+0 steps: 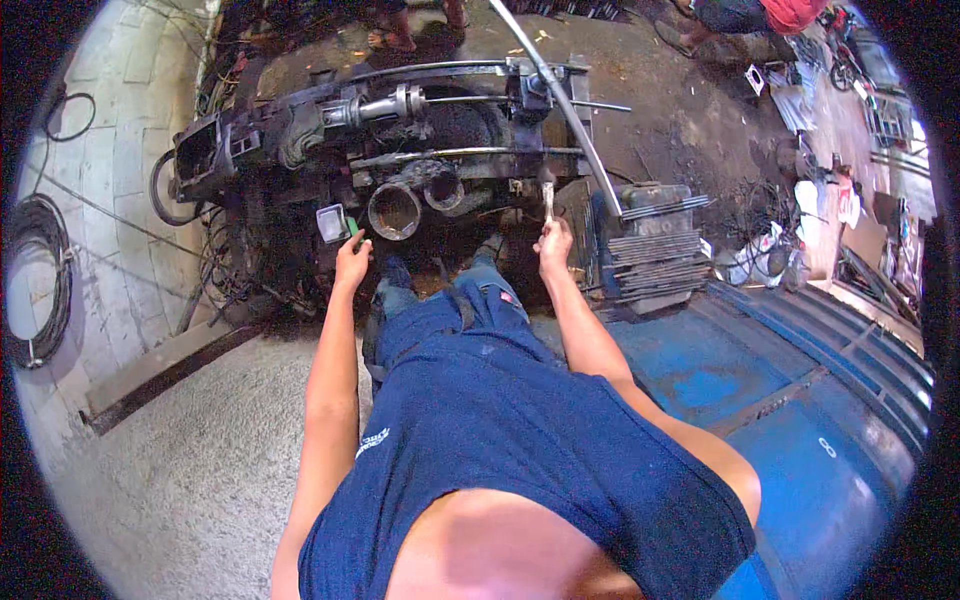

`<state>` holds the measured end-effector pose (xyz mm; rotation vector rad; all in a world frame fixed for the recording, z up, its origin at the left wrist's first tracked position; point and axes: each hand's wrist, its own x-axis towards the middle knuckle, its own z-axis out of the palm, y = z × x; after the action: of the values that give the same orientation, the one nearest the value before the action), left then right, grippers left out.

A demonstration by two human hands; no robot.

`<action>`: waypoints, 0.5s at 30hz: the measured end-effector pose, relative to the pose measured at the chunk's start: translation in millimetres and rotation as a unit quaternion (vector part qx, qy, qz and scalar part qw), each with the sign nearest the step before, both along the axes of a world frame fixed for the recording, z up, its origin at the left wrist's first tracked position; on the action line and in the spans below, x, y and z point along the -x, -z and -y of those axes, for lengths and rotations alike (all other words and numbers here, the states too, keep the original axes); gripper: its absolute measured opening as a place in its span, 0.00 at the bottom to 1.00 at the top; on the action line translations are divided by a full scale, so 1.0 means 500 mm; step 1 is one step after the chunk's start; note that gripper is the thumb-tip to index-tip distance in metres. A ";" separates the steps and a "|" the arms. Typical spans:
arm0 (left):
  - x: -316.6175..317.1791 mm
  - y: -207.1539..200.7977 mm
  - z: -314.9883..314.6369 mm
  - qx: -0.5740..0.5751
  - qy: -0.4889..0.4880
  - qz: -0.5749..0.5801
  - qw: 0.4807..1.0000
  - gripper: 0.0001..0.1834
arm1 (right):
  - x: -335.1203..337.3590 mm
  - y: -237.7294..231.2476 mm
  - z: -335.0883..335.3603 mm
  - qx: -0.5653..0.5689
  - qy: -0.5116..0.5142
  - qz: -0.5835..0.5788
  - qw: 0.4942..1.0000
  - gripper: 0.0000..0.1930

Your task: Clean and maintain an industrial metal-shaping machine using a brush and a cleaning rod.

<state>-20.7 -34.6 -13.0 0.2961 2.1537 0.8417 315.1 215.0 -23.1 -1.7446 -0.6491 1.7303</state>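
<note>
Head view, looking down own torso in a blue shirt (520, 440), legs stretched toward a dark greasy assembly (400, 150) filling the upper centre of the frame. Left hand (352, 262), centre-left, fingers clenched on a small green-handled tool (353, 228), just beside a small square grey part (331, 222) and left of a round open pipe mouth (394, 211). Right hand (554, 244), centre, fingers clenched on a slim metal tool (548, 200) held upright, tip up against the underside of the assembly; can't tell exactly what it touches. A long bent metal bar (560, 100) runs from top centre down to the right, ending near a finned metal block (655, 245) right of the right hand. Horizontal rods and a shiny cylindrical fitting (385, 105) sit along the top of the assembly. Loose wires (225, 255) hang off its left side. Black coiled cable (40, 280) on the tiled floor at far left. Speckled concrete floor (190, 460) lower left. Blue painted metal sheet (790, 400) lower right, with ribbed edge. Clutter of parts and rags at upper right; another person's feet (390, 38) at top centre, another person in red (790, 12) at the top right edge.
</note>
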 end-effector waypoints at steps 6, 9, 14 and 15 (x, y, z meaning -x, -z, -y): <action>-0.013 -0.032 -0.035 0.031 0.028 0.008 0.999 0.25 | -0.036 0.097 -0.099 -0.046 -0.029 0.004 0.998 0.12; -0.018 -0.039 -0.043 0.050 0.031 0.007 0.998 0.25 | 0.026 0.069 -0.171 -0.005 0.009 -0.016 1.000 0.12; -0.020 -0.026 -0.027 0.021 -0.007 0.006 1.000 0.26 | 0.081 0.091 -0.230 0.105 0.167 0.050 0.979 0.06; -0.017 -0.026 -0.013 0.038 -0.006 -0.006 0.999 0.26 | 0.093 0.091 -0.228 0.084 0.207 0.021 0.974 0.05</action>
<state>-12.4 -28.2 0.2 0.2515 2.1944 0.7644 268.7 328.9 -68.7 -1.8755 -0.1374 1.4915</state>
